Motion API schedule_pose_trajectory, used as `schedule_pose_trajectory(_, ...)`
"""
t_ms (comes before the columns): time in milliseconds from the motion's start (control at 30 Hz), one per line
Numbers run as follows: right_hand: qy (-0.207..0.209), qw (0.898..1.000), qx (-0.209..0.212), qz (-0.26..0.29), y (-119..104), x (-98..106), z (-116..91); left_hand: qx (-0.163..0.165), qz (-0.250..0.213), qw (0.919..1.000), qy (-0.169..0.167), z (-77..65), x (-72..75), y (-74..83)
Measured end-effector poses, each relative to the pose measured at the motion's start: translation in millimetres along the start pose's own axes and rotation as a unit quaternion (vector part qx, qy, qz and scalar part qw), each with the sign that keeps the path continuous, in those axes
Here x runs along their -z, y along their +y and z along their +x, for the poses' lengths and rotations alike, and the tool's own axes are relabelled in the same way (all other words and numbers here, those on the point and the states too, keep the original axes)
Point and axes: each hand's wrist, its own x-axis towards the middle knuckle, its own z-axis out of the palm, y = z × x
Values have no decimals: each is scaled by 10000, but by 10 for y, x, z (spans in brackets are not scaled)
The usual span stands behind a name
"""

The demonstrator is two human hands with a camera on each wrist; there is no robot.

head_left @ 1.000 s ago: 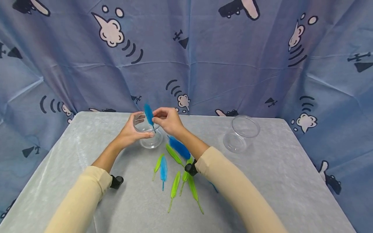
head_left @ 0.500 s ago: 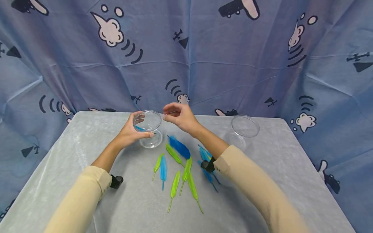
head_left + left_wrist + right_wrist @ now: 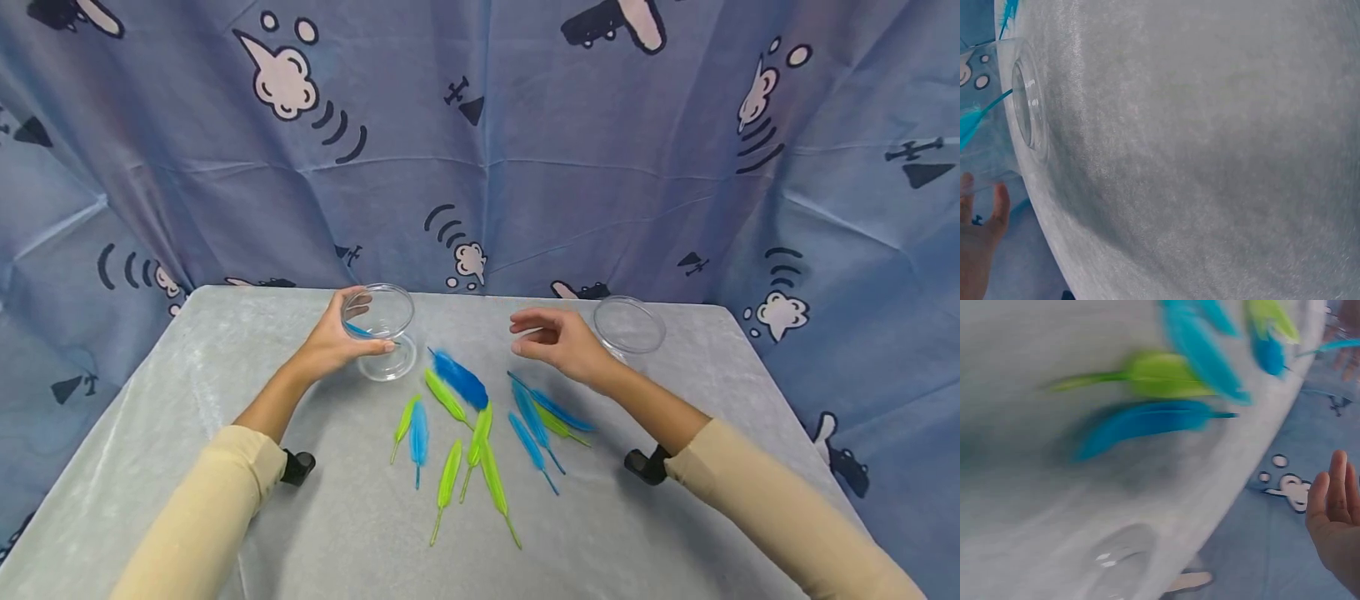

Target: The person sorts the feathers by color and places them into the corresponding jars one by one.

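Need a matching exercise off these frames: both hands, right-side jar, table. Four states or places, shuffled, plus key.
Things:
1. left hand
2. right hand
3. right-side jar
4. table

States or places:
A. grey, with feathers lying on it
B. raised, holding nothing
C. gripping the left-side jar
D. standing unheld, partly hidden in the head view

Pairs: 1-C, 2-B, 3-D, 4-A

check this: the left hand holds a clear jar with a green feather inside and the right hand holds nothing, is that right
Not quite: the feather inside the clear jar is blue, not green, as the left wrist view shows. The left hand does hold the jar, and the right hand holds nothing.
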Motion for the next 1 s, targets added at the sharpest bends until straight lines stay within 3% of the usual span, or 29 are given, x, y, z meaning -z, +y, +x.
schedule_pose_trajectory(200,-131,9992,-17,-371,241,74,-223,10,14,10000,15,-10,-5,13)
schedule_pose_trajectory(433,-227,9987,-239,-395,449,133,-387,1,39,10000,39,-11,-6,7)
schedule_pose_trajectory(1000,-618,9963,-128,-577,812,167,-563,19,85,10000,30,-7,-5,9)
